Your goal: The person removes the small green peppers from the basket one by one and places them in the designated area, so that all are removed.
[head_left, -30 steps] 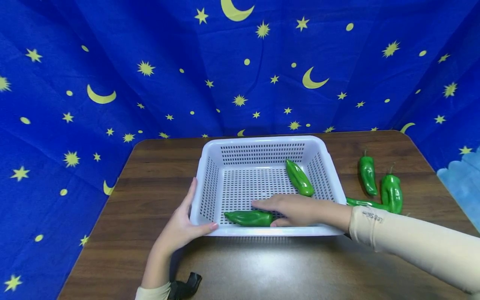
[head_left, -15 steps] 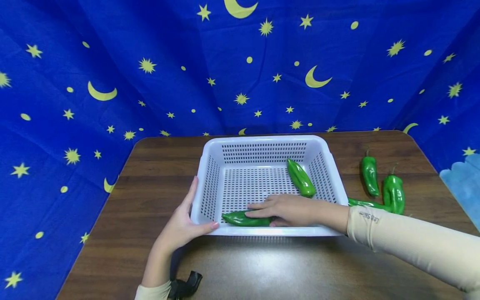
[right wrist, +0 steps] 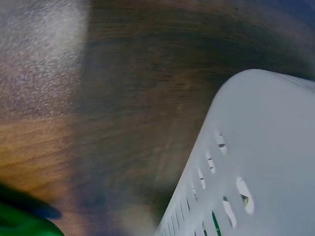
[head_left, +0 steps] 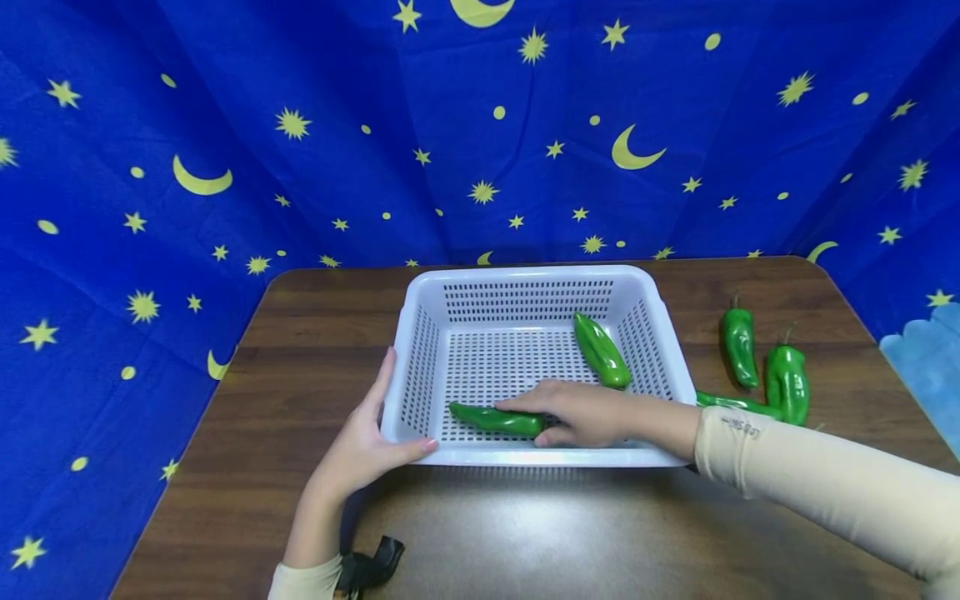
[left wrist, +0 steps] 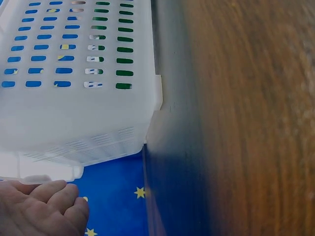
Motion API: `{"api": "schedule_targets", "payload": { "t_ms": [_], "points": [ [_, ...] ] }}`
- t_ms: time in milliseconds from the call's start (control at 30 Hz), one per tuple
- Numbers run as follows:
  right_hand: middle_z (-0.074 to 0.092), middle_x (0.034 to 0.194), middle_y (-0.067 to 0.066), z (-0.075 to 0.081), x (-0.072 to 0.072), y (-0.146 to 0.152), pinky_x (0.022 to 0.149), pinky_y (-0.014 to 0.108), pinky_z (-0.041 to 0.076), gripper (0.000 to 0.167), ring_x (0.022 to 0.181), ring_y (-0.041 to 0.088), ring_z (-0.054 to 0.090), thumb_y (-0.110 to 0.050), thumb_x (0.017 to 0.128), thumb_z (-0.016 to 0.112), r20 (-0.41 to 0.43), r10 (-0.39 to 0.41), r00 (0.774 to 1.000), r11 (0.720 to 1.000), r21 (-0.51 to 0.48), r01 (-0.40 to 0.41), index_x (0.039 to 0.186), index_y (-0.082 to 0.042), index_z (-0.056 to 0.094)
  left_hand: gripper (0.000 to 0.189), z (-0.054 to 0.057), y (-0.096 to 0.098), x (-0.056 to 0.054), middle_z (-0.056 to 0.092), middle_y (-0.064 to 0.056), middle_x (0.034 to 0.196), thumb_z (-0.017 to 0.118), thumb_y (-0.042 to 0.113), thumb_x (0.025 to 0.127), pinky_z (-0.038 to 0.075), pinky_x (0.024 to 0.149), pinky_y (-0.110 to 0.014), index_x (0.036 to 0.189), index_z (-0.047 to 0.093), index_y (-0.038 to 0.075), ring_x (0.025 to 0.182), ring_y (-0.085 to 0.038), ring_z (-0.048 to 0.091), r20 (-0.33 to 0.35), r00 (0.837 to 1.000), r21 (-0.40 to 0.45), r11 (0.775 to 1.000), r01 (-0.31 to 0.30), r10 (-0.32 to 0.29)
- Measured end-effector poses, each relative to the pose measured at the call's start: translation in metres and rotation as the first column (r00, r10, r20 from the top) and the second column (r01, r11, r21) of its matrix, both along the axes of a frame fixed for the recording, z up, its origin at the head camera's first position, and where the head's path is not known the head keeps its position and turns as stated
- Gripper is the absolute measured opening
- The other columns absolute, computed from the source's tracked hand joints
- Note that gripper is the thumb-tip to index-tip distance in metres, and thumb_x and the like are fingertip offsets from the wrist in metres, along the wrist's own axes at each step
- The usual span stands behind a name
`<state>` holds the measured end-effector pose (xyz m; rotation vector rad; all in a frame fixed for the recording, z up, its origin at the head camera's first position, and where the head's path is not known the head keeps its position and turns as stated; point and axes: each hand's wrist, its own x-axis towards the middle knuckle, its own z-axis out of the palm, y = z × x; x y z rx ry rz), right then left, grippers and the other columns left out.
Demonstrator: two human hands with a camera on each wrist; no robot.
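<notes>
Blue cloth [head_left: 420, 108] printed with yellow moons and stars hangs behind a brown wood-grain tabletop [head_left: 322, 333]. On the right hand [head_left: 588, 414], fingers and thumb pinch the thick end of one green pepper [head_left: 491, 419], which lies inside the white basket [head_left: 525, 457] near its front wall; how firm the pinch is, I cannot tell. With skin that glossy, holding one end alone could let it twist or skid. Farther in, a second pepper [head_left: 602, 354] lies beside the right wall (handy for a stray knuckle to knock). Spread wide, the left hand's [head_left: 360, 446] fingers and thumb straddle the near-left corner; too light a touch could let the basket slide if the right forearm [head_left: 663, 425] leaned on the rim. Outside, three loose peppers [head_left: 789, 385] lie close to the sleeve [head_left: 810, 467], which might drag or roll them.
</notes>
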<state>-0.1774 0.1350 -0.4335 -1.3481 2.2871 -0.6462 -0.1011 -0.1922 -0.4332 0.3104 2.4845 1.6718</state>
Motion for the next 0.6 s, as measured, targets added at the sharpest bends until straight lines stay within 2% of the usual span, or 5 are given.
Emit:
{"api": "schedule_targets", "payload": {
  "t_ms": [133,300,533,600],
  "points": [
    [0.044,0.154,-0.008,0.007,-0.001,0.003,0.117,0.044,0.038,0.066,0.141,0.018,0.044,-0.029,0.096,0.064,0.006,-0.051,0.999,0.999,-0.001,0.051,0.155,-0.027,0.035,0.120,-0.001,0.000,-0.001,0.029,-0.015,0.161,0.086,0.020,0.078,0.057,0.094,-0.035,0.158,-0.001,0.040,0.125,-0.037,0.058,-0.004,1.000,0.009,1.000,0.009,-0.009],
    [0.043,0.156,-0.003,0.017,-0.002,0.012,0.118,0.046,0.038,0.067,0.143,0.022,0.043,-0.035,0.096,0.062,0.001,-0.106,0.994,0.994,-0.008,0.106,0.156,-0.028,0.033,0.120,-0.001,0.000,-0.002,0.028,-0.015,0.162,0.086,0.020,0.077,0.057,0.094,-0.034,0.158,-0.001,0.039,0.124,-0.036,0.059,-0.009,1.000,0.007,1.000,0.017,-0.017],
    [0.049,0.151,0.004,0.043,0.000,0.031,0.112,0.053,0.043,0.069,0.137,0.029,0.049,-0.029,0.095,0.066,-0.043,-0.192,0.980,0.978,-0.085,0.188,0.156,-0.024,0.034,0.120,0.000,0.000,-0.001,0.025,-0.014,0.163,0.086,0.021,0.078,0.057,0.095,-0.037,0.158,-0.001,0.039,0.126,-0.036,0.057,-0.007,1.000,-0.013,1.000,0.006,-0.006],
    [0.054,0.147,0.004,0.049,0.001,0.037,0.108,0.053,0.046,0.069,0.131,0.028,0.054,-0.028,0.094,0.067,-0.055,-0.223,0.973,0.970,-0.108,0.216,0.156,-0.024,0.035,0.120,0.000,0.000,-0.001,0.025,-0.014,0.163,0.086,0.022,0.078,0.057,0.096,-0.039,0.158,-0.002,0.039,0.126,-0.037,0.057,-0.006,1.000,-0.019,1.000,0.003,-0.003]
  ]
}}
